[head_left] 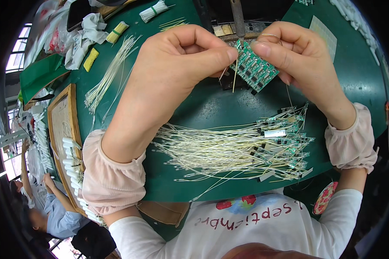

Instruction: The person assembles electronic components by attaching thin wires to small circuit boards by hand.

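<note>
A green circuit board panel [258,69] with rows of small black parts is held at its upper right edge by my right hand [304,54], fingers closed. A thin wire [288,94] hangs below that hand. My left hand [173,62] pinches a thin yellow wire [234,80] at the board's left edge, and a pale wire end shows beside it. From above, a soldering iron [237,19] points down with its tip at the board's upper edge; whether it touches is too small to tell. Below lies a pile of white and yellow wires [212,149] with small green boards [291,146] at their right ends.
On the green table [168,192] lie loose white wires [112,75], a banded yellow bundle [117,32], a banded white bundle [154,11] and a yellow sponge [90,59]. A wooden frame [73,108] stands left, beside white tubes [71,166]. Another person [62,211] sits beyond.
</note>
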### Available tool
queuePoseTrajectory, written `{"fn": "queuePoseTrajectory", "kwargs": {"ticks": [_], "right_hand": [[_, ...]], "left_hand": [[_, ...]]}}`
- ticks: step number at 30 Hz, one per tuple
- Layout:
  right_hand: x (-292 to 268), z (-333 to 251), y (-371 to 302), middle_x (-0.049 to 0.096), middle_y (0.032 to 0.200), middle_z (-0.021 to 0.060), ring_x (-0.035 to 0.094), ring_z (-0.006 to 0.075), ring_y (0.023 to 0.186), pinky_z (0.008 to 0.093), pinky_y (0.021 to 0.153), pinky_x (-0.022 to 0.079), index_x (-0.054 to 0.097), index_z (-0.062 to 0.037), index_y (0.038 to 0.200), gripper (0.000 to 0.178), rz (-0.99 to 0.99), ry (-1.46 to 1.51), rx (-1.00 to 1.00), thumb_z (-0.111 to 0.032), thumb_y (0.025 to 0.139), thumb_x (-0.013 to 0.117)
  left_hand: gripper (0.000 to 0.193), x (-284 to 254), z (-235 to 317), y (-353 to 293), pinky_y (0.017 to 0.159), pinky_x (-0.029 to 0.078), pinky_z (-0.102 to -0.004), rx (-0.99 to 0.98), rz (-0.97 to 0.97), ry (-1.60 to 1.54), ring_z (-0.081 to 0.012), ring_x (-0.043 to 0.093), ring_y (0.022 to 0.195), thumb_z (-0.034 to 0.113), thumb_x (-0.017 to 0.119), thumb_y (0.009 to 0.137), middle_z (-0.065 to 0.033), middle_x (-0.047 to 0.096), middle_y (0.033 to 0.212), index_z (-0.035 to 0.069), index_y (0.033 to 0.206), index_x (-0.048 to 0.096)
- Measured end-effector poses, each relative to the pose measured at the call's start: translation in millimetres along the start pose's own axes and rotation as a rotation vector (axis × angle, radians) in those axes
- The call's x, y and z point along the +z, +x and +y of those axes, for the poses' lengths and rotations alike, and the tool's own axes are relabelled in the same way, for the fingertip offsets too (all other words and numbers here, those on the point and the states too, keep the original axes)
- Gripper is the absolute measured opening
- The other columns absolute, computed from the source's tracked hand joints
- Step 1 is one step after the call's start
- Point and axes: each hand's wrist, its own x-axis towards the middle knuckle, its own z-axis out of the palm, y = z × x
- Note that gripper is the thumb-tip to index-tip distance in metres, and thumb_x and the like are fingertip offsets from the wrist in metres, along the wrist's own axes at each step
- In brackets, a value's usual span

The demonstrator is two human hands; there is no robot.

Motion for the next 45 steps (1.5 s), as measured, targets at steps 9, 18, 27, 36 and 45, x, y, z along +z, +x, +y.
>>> {"fn": "queuePoseTrajectory", "kwargs": {"ticks": [9, 18, 27, 36, 45], "right_hand": [[1, -4, -4, 0.054, 0.065, -0.0072, 0.038, -0.0029, 0.046, 0.0130, 0.040, 0.025, 0.060, -0.0062, 0.090, 0.016, 0.021, 0.014, -0.009, -0.022, 0.087, 0.064], [5, -6, -7, 0.049, 0.060, -0.0073, 0.039, -0.0014, 0.045, 0.0142, 0.040, 0.026, 0.059, -0.0053, 0.084, 0.013, -0.090, 0.003, -0.070, -0.017, 0.087, 0.064], [5, -11, -17, 0.050, 0.063, -0.0065, 0.040, -0.0025, 0.050, 0.0148, 0.043, 0.027, 0.056, -0.0023, 0.082, 0.007, -0.197, 0.095, 0.024, -0.003, 0.084, 0.063], [3, -7, -28, 0.044, 0.061, -0.0060, 0.035, -0.0009, 0.053, 0.0174, 0.046, 0.026, 0.057, 0.0004, 0.083, 0.005, -0.180, -0.056, -0.209, 0.001, 0.082, 0.062], [0, -6, -30, 0.046, 0.057, -0.0036, 0.036, 0.0008, 0.049, 0.0190, 0.044, 0.026, 0.057, 0.0007, 0.081, 0.007, -0.200, -0.070, -0.303, 0.000, 0.080, 0.064]], "left_hand": [[0.009, 3, 4, -4, 0.072, 0.049, -0.0212, 0.011, 0.019, 0.010, -0.0053, 0.058, 0.073, 0.011, 0.066, 0.084, -0.0013, 0.064, 0.083, 0.003, 0.087, 0.063], [0.005, 6, 6, -10, 0.067, 0.045, -0.0194, -0.019, 0.027, 0.064, -0.0055, 0.056, 0.072, 0.006, 0.065, 0.083, -0.0029, 0.064, 0.085, 0.002, 0.083, 0.062], [0.008, 20, 8, -26, 0.071, 0.046, -0.0198, 0.130, 0.072, 0.239, -0.0074, 0.057, 0.078, -0.007, 0.065, 0.078, -0.0065, 0.062, 0.092, -0.002, 0.081, 0.061], [0.010, 26, 12, -34, 0.074, 0.046, -0.0222, 0.353, 0.075, 0.511, -0.0109, 0.059, 0.081, -0.010, 0.065, 0.073, -0.0085, 0.063, 0.089, -0.004, 0.079, 0.061], [0.014, 32, 15, -42, 0.072, 0.046, -0.0243, 0.517, 0.121, 0.692, -0.0140, 0.060, 0.078, -0.010, 0.068, 0.069, -0.0089, 0.063, 0.086, -0.002, 0.079, 0.062]]}}
